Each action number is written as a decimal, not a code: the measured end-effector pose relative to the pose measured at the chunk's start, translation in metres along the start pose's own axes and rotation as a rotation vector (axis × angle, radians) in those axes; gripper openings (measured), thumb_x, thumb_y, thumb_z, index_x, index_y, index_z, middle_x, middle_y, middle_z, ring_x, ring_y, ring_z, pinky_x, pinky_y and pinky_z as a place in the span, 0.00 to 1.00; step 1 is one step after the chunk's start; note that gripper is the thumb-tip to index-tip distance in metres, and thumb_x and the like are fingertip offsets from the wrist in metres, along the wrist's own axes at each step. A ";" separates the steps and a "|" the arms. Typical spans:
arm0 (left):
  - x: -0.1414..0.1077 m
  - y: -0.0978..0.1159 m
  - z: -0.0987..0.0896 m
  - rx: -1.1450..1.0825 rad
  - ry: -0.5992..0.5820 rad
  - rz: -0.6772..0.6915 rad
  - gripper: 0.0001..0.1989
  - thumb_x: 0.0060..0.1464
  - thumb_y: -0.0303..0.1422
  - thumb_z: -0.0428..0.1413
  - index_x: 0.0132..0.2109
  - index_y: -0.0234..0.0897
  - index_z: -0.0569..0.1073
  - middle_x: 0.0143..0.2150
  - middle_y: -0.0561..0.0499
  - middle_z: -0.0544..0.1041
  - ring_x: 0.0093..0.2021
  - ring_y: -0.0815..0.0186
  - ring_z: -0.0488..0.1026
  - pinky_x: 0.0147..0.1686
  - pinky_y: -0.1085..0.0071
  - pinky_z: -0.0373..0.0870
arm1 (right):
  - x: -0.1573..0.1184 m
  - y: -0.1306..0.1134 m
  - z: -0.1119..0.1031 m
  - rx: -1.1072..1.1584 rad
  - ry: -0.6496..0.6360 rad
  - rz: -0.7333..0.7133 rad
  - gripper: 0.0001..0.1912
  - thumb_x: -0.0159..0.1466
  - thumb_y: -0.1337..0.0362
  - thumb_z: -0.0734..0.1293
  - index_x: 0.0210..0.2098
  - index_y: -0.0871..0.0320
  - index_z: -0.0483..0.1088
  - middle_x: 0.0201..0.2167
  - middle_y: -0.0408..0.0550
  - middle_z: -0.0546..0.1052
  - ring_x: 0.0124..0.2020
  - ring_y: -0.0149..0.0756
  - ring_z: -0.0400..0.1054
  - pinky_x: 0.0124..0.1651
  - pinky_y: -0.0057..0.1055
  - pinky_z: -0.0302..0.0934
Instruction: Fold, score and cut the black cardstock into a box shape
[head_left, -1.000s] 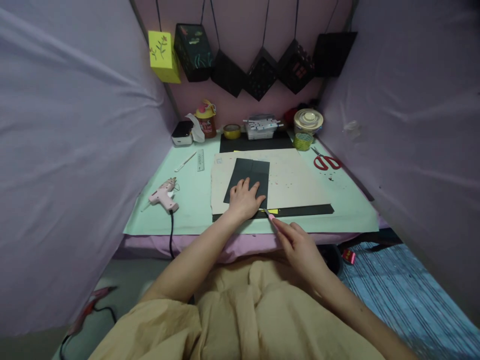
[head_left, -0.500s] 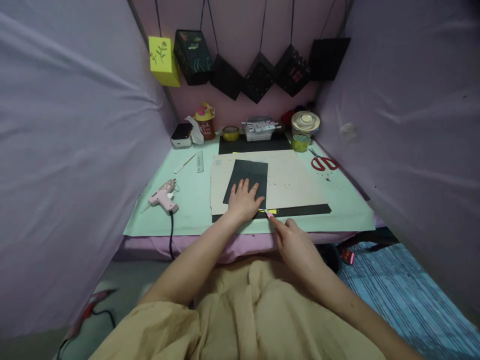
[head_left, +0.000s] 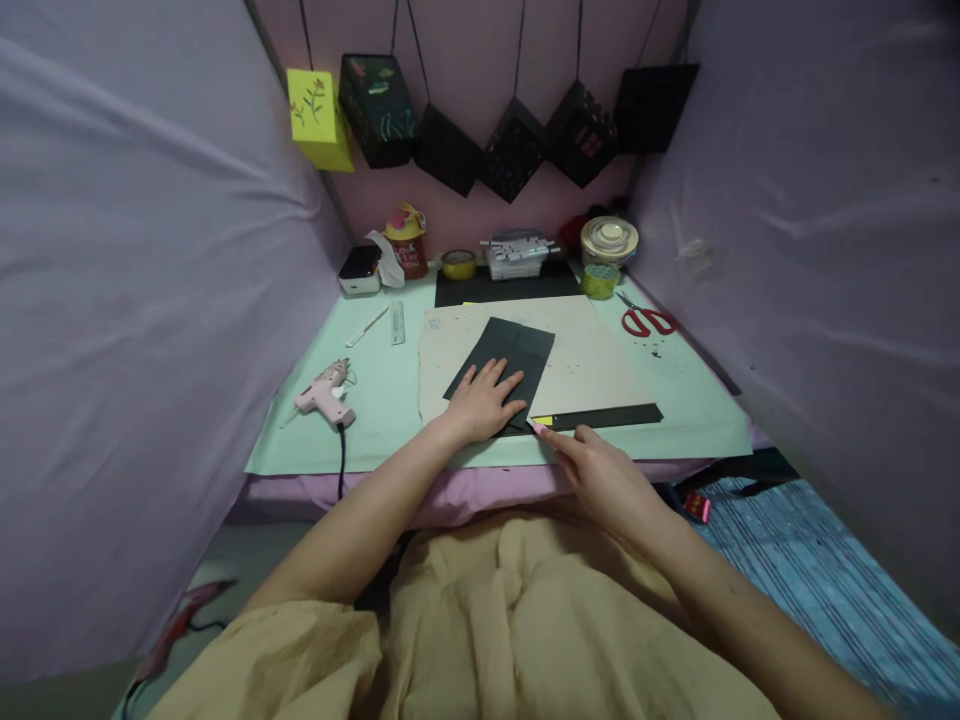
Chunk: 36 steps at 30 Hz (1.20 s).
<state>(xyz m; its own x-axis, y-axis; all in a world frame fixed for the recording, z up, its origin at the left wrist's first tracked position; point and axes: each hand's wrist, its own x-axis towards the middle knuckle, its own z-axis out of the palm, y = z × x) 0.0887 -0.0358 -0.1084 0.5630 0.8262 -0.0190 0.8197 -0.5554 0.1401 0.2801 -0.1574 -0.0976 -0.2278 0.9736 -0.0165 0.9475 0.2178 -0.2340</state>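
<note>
My left hand (head_left: 486,402) lies flat with fingers spread on a folded piece of black card (head_left: 525,345). The card rests at a slant on a pale board (head_left: 600,350). My right hand (head_left: 604,475) is closed round a small pink craft knife (head_left: 536,427), forefinger stretched along it. The knife's tip meets the card's near corner; whether it has gone into the card I cannot tell. Under the board's near edge a black strip (head_left: 615,415) sticks out, with a bit of yellow paper (head_left: 543,421) by the knife.
A pink glue gun (head_left: 326,393) with a cord lies at left, near a ruler (head_left: 397,323) and a white pen (head_left: 367,327). Red-handled scissors (head_left: 646,320) lie at right. Tape rolls (head_left: 458,265) and a box of markers (head_left: 517,255) stand behind. Paper boxes (head_left: 514,150) hang above.
The black card has turned clockwise on the board, its far end swinging right. My left hand shifted slightly left with it. The knife stays at the near corner.
</note>
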 end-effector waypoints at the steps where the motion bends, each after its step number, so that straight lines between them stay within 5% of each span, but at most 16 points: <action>1: 0.000 -0.002 -0.001 -0.001 -0.011 0.022 0.30 0.65 0.49 0.40 0.69 0.44 0.55 0.72 0.44 0.48 0.72 0.54 0.43 0.67 0.52 0.43 | 0.000 0.000 -0.001 0.002 -0.007 0.001 0.24 0.70 0.67 0.55 0.64 0.46 0.61 0.36 0.49 0.69 0.29 0.33 0.66 0.31 0.28 0.49; 11: 0.006 -0.014 -0.004 -0.021 -0.057 0.152 0.29 0.65 0.49 0.41 0.69 0.44 0.55 0.73 0.45 0.48 0.72 0.56 0.43 0.67 0.53 0.40 | 0.007 0.001 -0.008 0.015 -0.047 -0.019 0.24 0.70 0.67 0.56 0.63 0.44 0.62 0.35 0.48 0.68 0.28 0.32 0.63 0.31 0.28 0.47; 36: 0.008 -0.016 -0.005 -0.023 -0.075 0.191 0.29 0.65 0.49 0.41 0.69 0.45 0.54 0.73 0.46 0.47 0.72 0.56 0.42 0.67 0.53 0.40 | 0.011 0.014 -0.001 0.113 -0.017 -0.080 0.22 0.69 0.66 0.56 0.61 0.48 0.65 0.33 0.49 0.69 0.29 0.34 0.63 0.33 0.28 0.50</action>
<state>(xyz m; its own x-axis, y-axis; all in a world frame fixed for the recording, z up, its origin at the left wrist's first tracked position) 0.0793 -0.0195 -0.1058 0.7152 0.6961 -0.0633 0.6950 -0.6986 0.1704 0.2908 -0.1435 -0.0999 -0.3060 0.9520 -0.0092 0.8951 0.2844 -0.3435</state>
